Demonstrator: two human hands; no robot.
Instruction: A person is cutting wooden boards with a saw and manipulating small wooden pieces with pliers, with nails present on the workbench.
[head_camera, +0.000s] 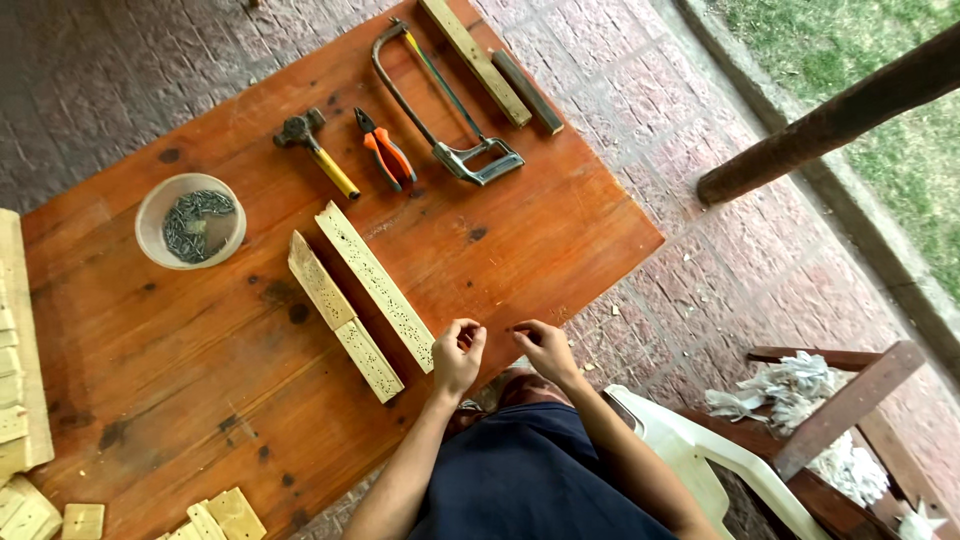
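Both hands hover at the table's near edge, lower middle of frame: left hand loosely curled, right hand pinching something too small to tell. The 2 wooden strips lie just left of them. My guess: a tiny piece could slip off onto the brick floor.

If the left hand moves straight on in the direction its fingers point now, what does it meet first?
The left hand is loosely curled, pointing up and toward the right hand. It would probably meet those fingertips first; the long perforated wooden strip lies just beside it. Depth is unclear.
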